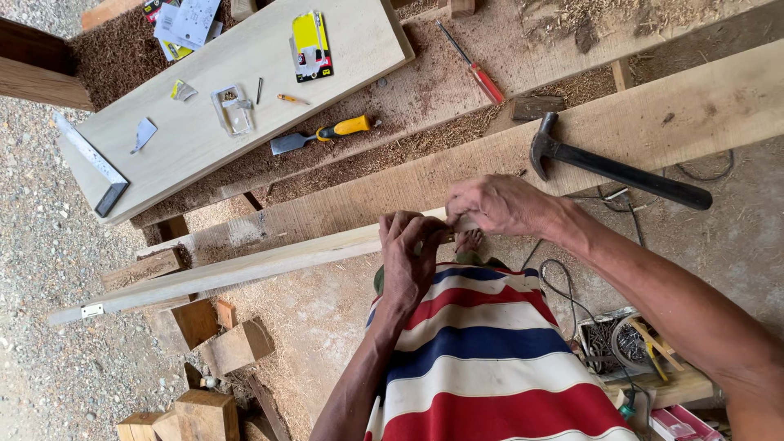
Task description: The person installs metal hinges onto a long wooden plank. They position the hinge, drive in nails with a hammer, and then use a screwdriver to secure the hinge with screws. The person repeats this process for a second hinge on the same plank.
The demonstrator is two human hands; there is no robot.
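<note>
Two hands: meeting at the near end of a long pale wooden strip [245,265], just above a red, white and blue striped shirt [482,351].
Left hand [408,253]: fingers curled over the strip's end, grip closed on it.
Right hand [498,204]: fingers pinched together at the same end, touching the left fingertips; whatever sits in the pinch too small to tell.
Strip: lying slantwise along the front edge of a rough plank [653,114], a small metal plate at its far end.
Hammer [612,167]: black-handled, flat on the plank just beyond the right hand.
Chisel [322,135]: yellow-handled, on the sawdust-strewn bench [425,90].
Screwdriver [474,65]: red-handled, farther back.
Pale board [245,73]: carrying a try square [94,163], a yellow package [311,45] and small hardware.
Offcut blocks [204,351]: on the ground, lower left.
</note>
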